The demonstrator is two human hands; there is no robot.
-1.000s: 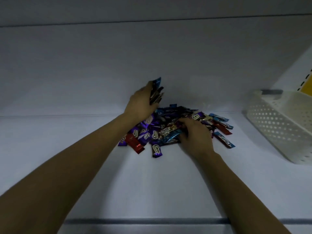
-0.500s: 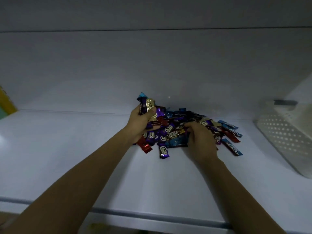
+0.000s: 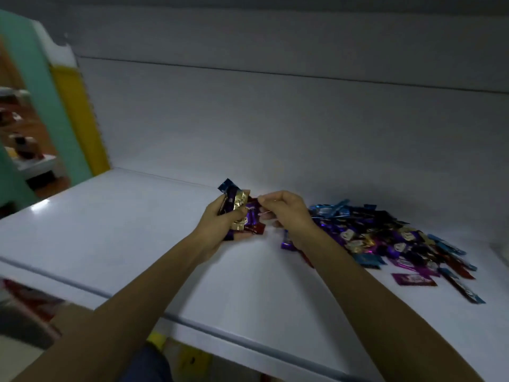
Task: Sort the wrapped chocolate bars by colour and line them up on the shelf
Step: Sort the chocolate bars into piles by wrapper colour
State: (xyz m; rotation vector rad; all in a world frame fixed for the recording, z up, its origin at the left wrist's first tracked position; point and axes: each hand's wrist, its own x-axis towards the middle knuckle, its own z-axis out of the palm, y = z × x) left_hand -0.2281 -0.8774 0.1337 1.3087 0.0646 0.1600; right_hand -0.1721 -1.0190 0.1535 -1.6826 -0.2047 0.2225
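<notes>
My left hand grips a bunch of wrapped chocolate bars: purple, gold, blue and red wrappers stick out above and to the right of its fingers. My right hand is right beside it, thumb and forefinger pinching the edge of a red bar in that bunch. A loose pile of purple, blue, gold and red bars lies on the white shelf to the right of both hands. One purple bar lies apart at the pile's near edge.
The shelf's back panel rises behind the pile. At the left stand a yellow upright and a green wall. The shelf's front lip runs across below my forearms. A wide bare stretch of shelf lies left of my hands.
The view has swung left, so the pile now sits to the right and the basket is out of view. Both hands have left the pile; my right hand now pinches a bar in my left hand's bunch.
</notes>
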